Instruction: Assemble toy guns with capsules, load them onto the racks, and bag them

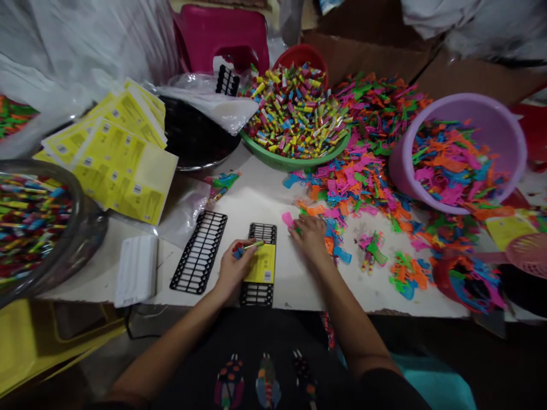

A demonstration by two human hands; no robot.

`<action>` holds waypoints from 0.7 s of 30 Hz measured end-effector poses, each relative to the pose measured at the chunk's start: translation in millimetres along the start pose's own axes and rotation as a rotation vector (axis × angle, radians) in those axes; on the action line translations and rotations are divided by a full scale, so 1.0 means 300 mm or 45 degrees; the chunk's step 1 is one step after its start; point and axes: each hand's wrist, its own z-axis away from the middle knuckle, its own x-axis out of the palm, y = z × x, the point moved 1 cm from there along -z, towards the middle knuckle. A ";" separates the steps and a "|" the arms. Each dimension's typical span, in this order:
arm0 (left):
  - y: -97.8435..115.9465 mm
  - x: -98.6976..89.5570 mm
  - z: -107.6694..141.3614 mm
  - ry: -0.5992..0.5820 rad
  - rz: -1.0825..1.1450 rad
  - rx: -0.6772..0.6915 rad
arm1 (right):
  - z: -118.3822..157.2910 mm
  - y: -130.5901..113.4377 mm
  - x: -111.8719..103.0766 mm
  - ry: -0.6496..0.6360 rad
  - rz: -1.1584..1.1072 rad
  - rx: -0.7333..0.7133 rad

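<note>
My left hand (233, 269) is closed around a small coloured tube (256, 244) with a yellow-green end; blue and red bits (238, 250) show at its fingers. Just under that hand, a yellow printed card (265, 266) lies over a black plastic rack (257, 295). A second black rack (199, 253) lies bare to the left. At the near edge of a heap of colourful plastic toy guns (354, 179), my right hand (311, 238) has its fingers curled on a green piece, largely hidden. A pink toy gun (288, 219) sits beside its fingertips.
A green basin (294, 163) heaped with small tubes stands behind. To the right are a purple bucket (465, 105) of toy guns and a red bowl (444, 282). Yellow printed sheets (123, 171), a white device (135, 270) and a basin of tubes (77, 185) occupy the left.
</note>
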 end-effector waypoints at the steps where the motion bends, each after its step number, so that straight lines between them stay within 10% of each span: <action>1: 0.002 -0.009 0.011 0.025 0.049 0.003 | 0.011 -0.029 0.007 -0.014 -0.018 0.030; 12: -0.004 -0.026 -0.003 -0.015 0.507 -0.120 | 0.112 -0.200 -0.078 -0.481 -1.531 0.406; 17: 0.124 -0.088 -0.036 0.359 0.649 0.185 | 0.054 -0.121 -0.105 -0.185 -1.051 0.290; 21: 0.113 -0.089 -0.021 0.318 0.564 0.091 | 0.007 -0.037 -0.028 0.008 -0.208 0.195</action>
